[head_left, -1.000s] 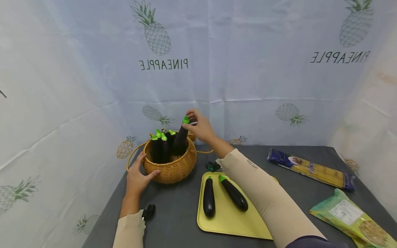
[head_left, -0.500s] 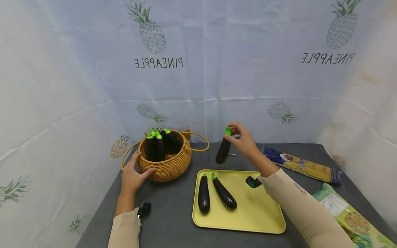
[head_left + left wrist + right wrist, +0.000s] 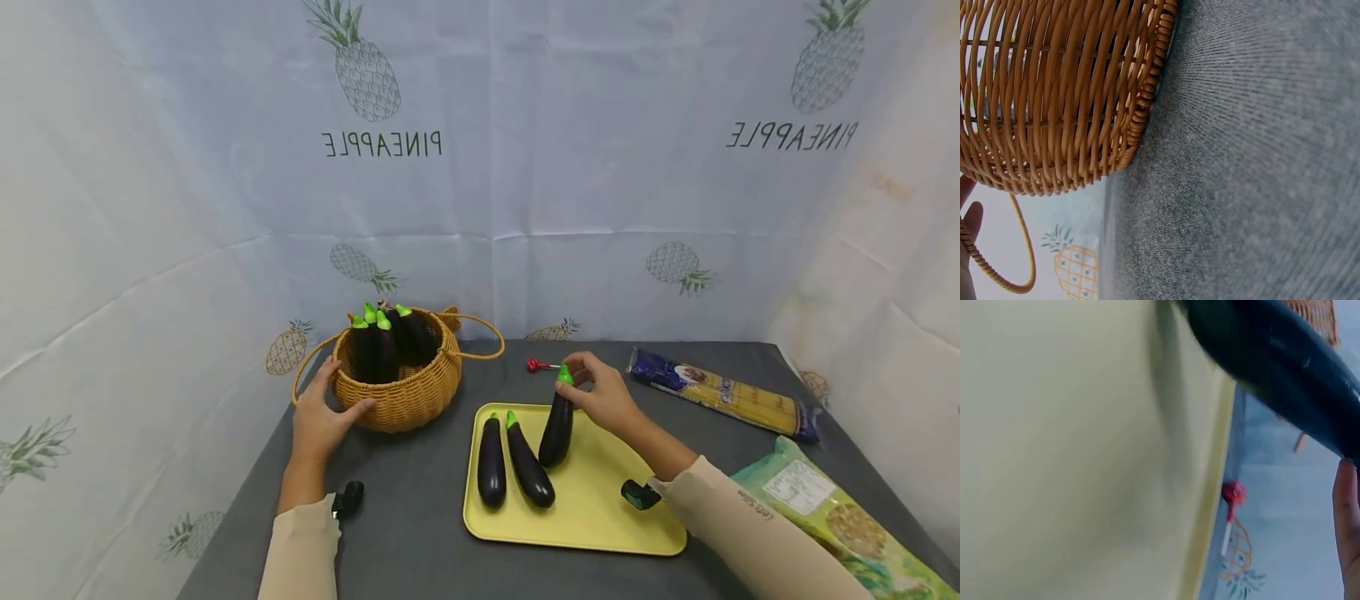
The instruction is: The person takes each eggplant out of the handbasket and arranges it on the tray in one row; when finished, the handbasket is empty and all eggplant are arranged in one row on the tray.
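Note:
My right hand [image 3: 603, 398] pinches an eggplant [image 3: 557, 429] by its green stem end, holding it upright and slightly tilted, its lower end low over the yellow tray [image 3: 592, 533]. In the right wrist view that dark eggplant [image 3: 1279, 369] casts a shadow on the tray. Two more eggplants, the left one [image 3: 491, 467] and the middle one [image 3: 529, 468], lie side by side in the tray's left half. My left hand [image 3: 318, 421] holds the side of a wicker basket [image 3: 405, 404], thumb across its front and fingers at its left rim. Several eggplants [image 3: 386, 350] stand inside the basket.
Behind the tray lies a red-headed item with a thin white stick [image 3: 534, 364]. A long packet of pasta [image 3: 723, 392] lies at the back right, with a green-yellow bag [image 3: 840, 517] in front of it. The basket's loop handle [image 3: 483, 337] sticks out toward the right.
The right hand has lifted an eggplant out of the basket, carried it right, and lowered it over the tray. The left hand stays at the basket.

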Tool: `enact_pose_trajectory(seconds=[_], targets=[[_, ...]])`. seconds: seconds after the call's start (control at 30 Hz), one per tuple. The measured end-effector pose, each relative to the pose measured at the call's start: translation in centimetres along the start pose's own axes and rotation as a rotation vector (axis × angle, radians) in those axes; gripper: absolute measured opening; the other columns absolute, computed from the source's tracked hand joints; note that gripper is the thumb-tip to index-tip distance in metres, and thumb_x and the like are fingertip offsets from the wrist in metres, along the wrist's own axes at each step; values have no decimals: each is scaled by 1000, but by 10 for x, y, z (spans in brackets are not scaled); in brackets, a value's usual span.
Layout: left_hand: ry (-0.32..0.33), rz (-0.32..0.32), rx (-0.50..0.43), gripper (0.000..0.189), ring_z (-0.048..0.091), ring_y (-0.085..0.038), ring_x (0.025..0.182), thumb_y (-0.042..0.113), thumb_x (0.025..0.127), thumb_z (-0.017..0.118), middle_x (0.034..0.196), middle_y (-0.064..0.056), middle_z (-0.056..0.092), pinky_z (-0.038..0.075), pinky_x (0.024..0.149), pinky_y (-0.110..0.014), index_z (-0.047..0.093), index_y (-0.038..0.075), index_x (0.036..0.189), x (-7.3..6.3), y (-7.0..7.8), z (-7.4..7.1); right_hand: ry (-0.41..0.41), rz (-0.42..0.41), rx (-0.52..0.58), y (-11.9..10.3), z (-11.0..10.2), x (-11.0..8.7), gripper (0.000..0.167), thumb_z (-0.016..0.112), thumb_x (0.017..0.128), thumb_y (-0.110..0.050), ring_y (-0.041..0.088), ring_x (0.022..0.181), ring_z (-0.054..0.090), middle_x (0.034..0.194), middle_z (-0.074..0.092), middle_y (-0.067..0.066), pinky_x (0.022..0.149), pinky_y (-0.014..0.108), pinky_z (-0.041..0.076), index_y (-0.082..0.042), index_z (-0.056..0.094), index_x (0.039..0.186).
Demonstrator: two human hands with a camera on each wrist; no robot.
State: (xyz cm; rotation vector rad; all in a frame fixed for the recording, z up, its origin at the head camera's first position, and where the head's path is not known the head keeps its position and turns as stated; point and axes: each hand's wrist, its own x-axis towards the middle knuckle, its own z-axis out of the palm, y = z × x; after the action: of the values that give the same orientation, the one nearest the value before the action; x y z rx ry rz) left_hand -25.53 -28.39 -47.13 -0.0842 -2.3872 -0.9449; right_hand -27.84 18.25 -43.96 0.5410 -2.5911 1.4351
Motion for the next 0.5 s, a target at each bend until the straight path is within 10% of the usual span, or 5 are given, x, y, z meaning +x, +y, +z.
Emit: enact_pose_trajectory(seconds=[0.5], targets=[[-8,-4,6,90,38,-39,134,46,71,85,155,-3,35,25,100,-71,47,12,145,3,1,0,-200,254,125,25,53,-3,36,71,91,-26,19,76,63,96,59,7,56,35,56,-8,57,119]])
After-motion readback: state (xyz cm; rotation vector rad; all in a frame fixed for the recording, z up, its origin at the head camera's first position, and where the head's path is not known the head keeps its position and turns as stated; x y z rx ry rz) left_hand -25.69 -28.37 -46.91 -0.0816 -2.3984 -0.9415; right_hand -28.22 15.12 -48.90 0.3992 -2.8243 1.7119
